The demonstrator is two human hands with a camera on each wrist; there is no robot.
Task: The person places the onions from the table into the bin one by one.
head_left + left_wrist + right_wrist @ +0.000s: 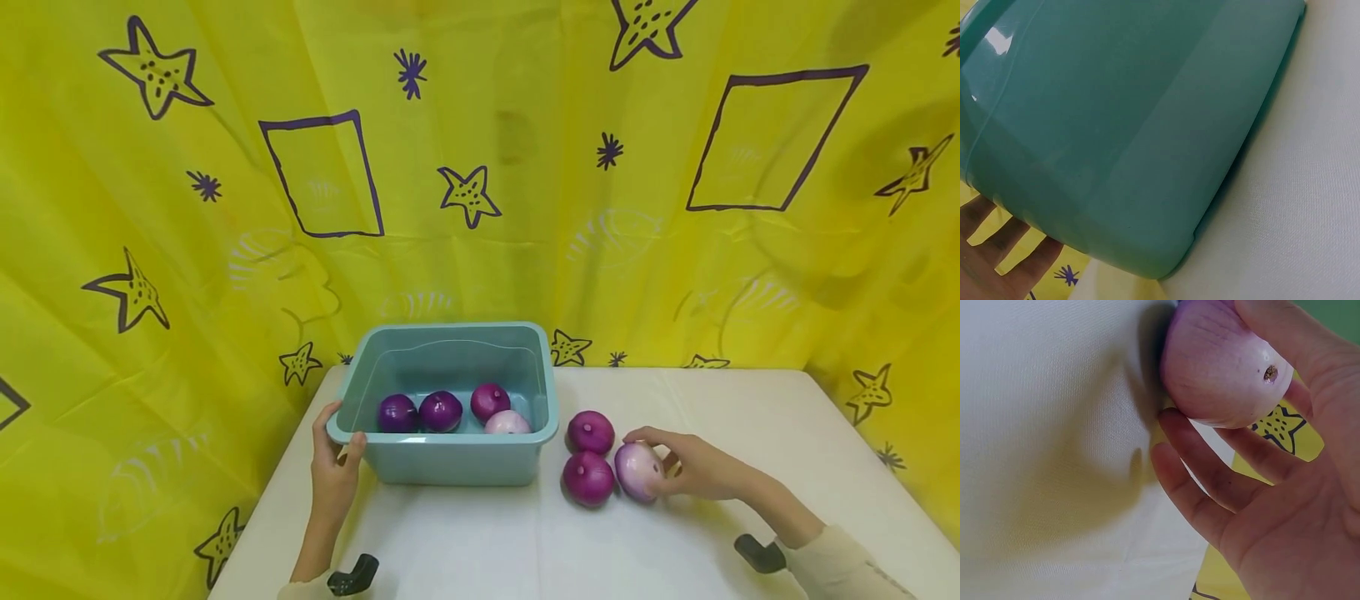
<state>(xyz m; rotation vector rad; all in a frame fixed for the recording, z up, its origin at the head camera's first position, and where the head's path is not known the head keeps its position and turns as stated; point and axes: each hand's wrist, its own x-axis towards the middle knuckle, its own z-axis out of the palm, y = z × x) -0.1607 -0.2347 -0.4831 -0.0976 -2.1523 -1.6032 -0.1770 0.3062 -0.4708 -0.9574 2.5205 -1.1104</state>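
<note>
A teal plastic tub point(457, 458) stands on the white table point(525, 542) and holds several purple onions point(441, 410). My left hand point(335, 467) grips the tub's near left corner, thumb over the rim; in the left wrist view its fingers point(1004, 250) lie under the tub's wall point(1116, 125). To the right of the tub lie two dark purple onions point(589, 432) point(588, 478) and a pale onion point(638, 471). My right hand point(686, 467) curls its fingers round the pale onion point(1219, 372), which rests on the table.
A yellow curtain point(480, 167) with purple stars and squares hangs behind and on both sides of the table. Black wrist mounts point(352, 575) point(759, 553) sit near the front edge. The table's right part point(750, 417) is bare white cloth.
</note>
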